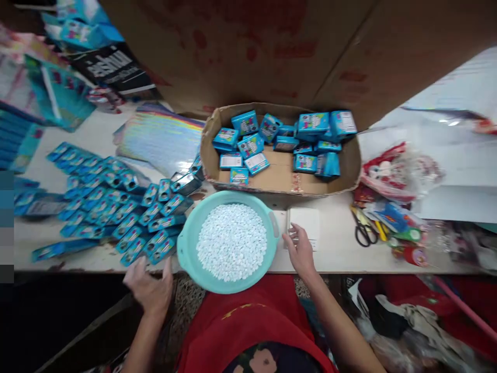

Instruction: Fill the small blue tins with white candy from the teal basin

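Observation:
My left hand [150, 286] is at the table's front edge, just below several small blue boxes [132, 238], its fingers spread and nothing seen in it. Right of the bowl, my right hand [302, 252] has its fingers apart over a white square stack [310, 223] and holds nothing I can see. Between my hands sits a turquoise bowl [186, 259] full of small white pieces [232, 242]. Behind it, a low cardboard tray [272, 181] carries more blue boxes [251, 146].
Black scissors [365, 234], a plastic bag with red items [392, 173] and small packets lie to the right. Printed sheets [161, 137] lie at the back left. A large cardboard box [252, 57] stands behind the tray. The table's front edge [341, 270] runs near my wrists.

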Available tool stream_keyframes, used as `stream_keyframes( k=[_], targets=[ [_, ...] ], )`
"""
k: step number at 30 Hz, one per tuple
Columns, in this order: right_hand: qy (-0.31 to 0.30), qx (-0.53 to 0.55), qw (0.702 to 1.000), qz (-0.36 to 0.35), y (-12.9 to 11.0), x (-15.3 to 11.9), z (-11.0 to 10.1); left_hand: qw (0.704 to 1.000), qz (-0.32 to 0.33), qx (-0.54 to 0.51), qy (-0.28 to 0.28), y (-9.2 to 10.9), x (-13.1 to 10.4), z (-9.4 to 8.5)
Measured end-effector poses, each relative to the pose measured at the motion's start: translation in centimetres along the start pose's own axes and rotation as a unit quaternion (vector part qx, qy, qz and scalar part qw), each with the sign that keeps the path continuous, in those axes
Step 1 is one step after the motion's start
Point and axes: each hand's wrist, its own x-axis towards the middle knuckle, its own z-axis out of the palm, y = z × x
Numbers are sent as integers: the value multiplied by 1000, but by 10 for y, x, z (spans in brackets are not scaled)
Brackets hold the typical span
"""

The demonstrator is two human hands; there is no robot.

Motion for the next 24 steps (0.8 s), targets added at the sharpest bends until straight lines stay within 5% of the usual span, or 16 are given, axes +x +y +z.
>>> stream_keyframes(
  k=[2,6,9,16,20,24],
  targets=[
    [89,-63,990,-88,-9,33,-33,997,56,-44,-6,23,1,-3],
    [217,-129,952,-173,-22,132,-92,972,75,-157,-160,78,-6,21],
    [217,-143,947,-192,-30,217,-116,962,-21,-154,-225,102,-18,49],
    [219,-125,961,-113,-52,375,-142,975,-96,-44,-196,115,-26,82],
    [151,-155,973,-79,-49,397,-126,979,-99,-14,-179,124,-26,86],
    [80,-226,964,-119,-50,359,-88,976,-113,-3,-184,135,-23,81]
  ],
)
